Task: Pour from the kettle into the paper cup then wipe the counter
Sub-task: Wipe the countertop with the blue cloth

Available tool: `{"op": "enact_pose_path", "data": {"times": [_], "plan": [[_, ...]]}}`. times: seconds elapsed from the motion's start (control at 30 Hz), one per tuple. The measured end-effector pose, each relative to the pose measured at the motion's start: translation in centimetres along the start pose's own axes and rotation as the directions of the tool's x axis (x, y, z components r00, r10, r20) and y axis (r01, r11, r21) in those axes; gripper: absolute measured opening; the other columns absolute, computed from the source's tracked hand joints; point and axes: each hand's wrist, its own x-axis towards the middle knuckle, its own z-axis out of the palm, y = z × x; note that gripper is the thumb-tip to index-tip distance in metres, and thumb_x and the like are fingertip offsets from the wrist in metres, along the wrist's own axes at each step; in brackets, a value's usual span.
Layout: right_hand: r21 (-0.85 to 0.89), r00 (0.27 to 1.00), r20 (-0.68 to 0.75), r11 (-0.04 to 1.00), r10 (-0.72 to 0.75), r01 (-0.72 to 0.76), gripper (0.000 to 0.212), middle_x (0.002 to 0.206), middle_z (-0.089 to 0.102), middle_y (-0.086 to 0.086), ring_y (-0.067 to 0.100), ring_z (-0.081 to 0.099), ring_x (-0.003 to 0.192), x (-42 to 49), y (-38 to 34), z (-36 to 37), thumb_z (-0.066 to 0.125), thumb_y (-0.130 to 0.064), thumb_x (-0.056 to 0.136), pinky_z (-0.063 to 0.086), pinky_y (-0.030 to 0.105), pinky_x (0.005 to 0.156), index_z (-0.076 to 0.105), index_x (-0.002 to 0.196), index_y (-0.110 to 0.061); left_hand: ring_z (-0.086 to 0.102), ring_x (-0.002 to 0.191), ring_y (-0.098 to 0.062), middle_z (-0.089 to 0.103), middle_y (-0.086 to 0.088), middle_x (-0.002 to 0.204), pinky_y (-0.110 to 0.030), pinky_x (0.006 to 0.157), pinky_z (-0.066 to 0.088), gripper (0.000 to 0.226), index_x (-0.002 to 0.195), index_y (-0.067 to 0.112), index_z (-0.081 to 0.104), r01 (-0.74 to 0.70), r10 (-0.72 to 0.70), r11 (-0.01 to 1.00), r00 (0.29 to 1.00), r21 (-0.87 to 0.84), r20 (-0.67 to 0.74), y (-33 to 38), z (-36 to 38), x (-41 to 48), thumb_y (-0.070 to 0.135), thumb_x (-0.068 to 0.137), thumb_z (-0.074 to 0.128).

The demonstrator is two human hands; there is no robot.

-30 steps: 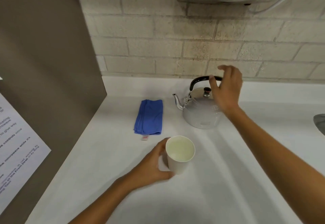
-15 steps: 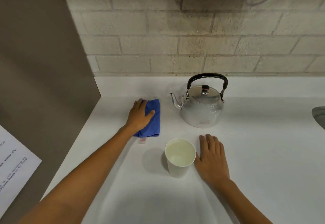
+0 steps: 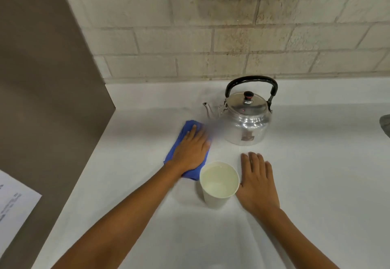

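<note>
Blue cloth [image 3: 178, 142] — mostly under left hand [image 3: 191, 149]

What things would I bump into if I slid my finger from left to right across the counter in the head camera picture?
Blue folded cloth under the flat left hand → white paper cup → flat right hand. The shiny metal kettle sits farther back, overlapping the cup and right hand in order.

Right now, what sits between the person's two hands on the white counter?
In the head view, the white paper cup stands between the left hand, flat on the blue cloth, and the right hand, flat on the counter.
</note>
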Motion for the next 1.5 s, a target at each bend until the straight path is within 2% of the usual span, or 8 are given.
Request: {"op": "enact_pose_path", "data": {"times": [0.13,0.43,0.63,0.73,0.9,1.1,1.3,1.5], "plan": [[-0.034,1.000,0.011,0.999,0.001,0.000,0.078,0.155,0.013,0.010,0.027,0.006,0.143,-0.1,0.0,-0.3,-0.002,-0.053,0.080,0.007,0.043,0.118,0.010,0.145,-0.010,-0.014,0.143,-0.010,-0.010,0.015,0.153,-0.029,0.118,-0.002,0.053,0.145,0.027,-0.004,-0.267,0.269,0.962,0.963,-0.061,0.028,-2.1,0.6,-6.7,0.035,0.100,0.024],[-0.011,1.000,-0.012,1.000,0.010,-0.010,0.070,0.153,0.021,0.014,0.030,0.013,0.141,-0.1,-0.1,-0.1,0.016,-0.050,0.089,0.012,0.045,0.116,0.018,0.143,-0.007,-0.009,0.144,-0.030,-0.003,-0.003,0.159,-0.044,0.120,0.005,0.055,0.147,0.017,-0.003,-0.094,0.088,0.991,0.994,0.097,0.070,0.6,-0.6,-2.8,0.032,0.101,0.023],[0.005,0.999,-0.043,1.000,-0.006,0.007,0.085,0.149,0.027,0.014,0.031,0.018,0.139,0.0,0.1,-0.1,-0.001,-0.054,0.074,0.017,0.046,0.115,0.024,0.141,-0.007,-0.022,0.132,0.013,-0.017,0.042,0.138,0.001,0.101,-0.018,0.050,0.144,0.034,0.012,-0.372,0.373,0.912,0.927,-0.175,-0.027,-1.1,-0.5,-10.3,0.033,0.099,0.033],[-0.010,0.999,-0.045,1.000,0.002,-0.002,0.083,0.148,0.030,0.015,0.032,0.020,0.137,-0.1,0.0,-0.1,0.000,-0.053,0.075,0.019,0.046,0.113,0.025,0.139,-0.006,-0.021,0.134,0.014,-0.013,0.047,0.139,-0.008,0.110,-0.011,0.045,0.136,0.050,-0.001,-0.267,0.275,0.952,0.961,-0.152,0.037,-3.2,-1.3,-12.2,0.039,0.100,0.021],[-0.035,0.997,-0.073,0.999,-0.008,0.006,0.080,0.142,0.036,0.017,0.033,0.029,0.131,-0.2,-0.2,-0.3,0.002,-0.050,0.076,0.025,0.047,0.108,0.031,0.135,-0.004,-0.008,0.145,-0.017,0.002,0.010,0.157,-0.035,0.120,0.000,0.047,0.146,0.029,0.005,0.124,-0.130,0.986,0.991,-0.113,-0.043,-0.6,-1.3,-9.7,0.031,0.101,0.019],[-0.020,0.998,-0.064,0.999,-0.028,0.027,0.074,0.143,0.035,0.018,0.034,0.027,0.133,-0.4,0.0,-0.2,0.008,-0.049,0.083,0.024,0.047,0.109,0.029,0.136,-0.004,-0.021,0.139,0.000,-0.009,0.030,0.147,-0.015,0.112,-0.016,0.046,0.140,0.042,-0.005,-0.040,0.028,0.992,0.994,-0.120,-0.107,-0.5,1.1,-20.2,0.044,0.097,0.012],[-0.012,0.999,-0.047,1.000,-0.014,0.014,0.068,0.149,0.027,0.018,0.033,0.019,0.137,-0.5,0.0,0.0,0.011,-0.046,0.088,0.018,0.048,0.113,0.022,0.141,-0.004,-0.014,0.144,-0.022,-0.005,0.007,0.158,-0.038,0.119,-0.004,0.050,0.146,0.027,-0.002,0.421,-0.426,0.904,0.901,-0.069,-0.083,0.2,-0.4,-17.2,0.033,0.101,0.017],[0.015,0.998,-0.063,0.999,-0.028,0.029,0.063,0.147,0.030,0.019,0.034,0.021,0.137,-0.2,0.4,0.4,0.020,-0.045,0.092,0.019,0.049,0.113,0.025,0.139,-0.003,-0.003,0.144,-0.021,0.004,0.014,0.153,-0.037,0.120,-0.001,0.050,0.142,0.034,-0.001,0.182,-0.182,0.983,0.967,-0.017,-0.181,5.5,2.5,-24.6,0.045,0.093,0.004]]}}
